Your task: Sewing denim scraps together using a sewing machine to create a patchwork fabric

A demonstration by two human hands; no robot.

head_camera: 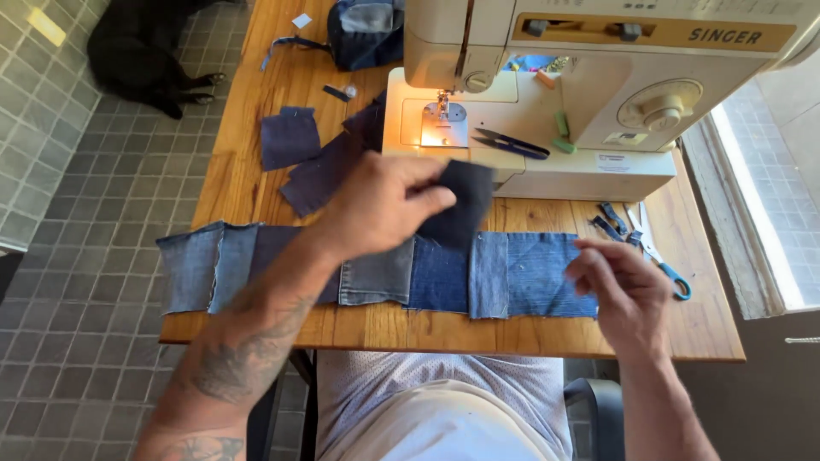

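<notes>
Left hand (380, 205) pinches dark denim patch (461, 201).

Head camera looks steeply down, close over the wooden table (256, 171).

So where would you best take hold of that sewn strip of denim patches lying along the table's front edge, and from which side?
At its right end, coming from the right. The denim strip lies flat, and that end sits free just by the right hand. The left hand, pinching a dark fabric piece, hangs over the middle, so the middle is covered. The far left end overhangs the table, also grippable.
</notes>
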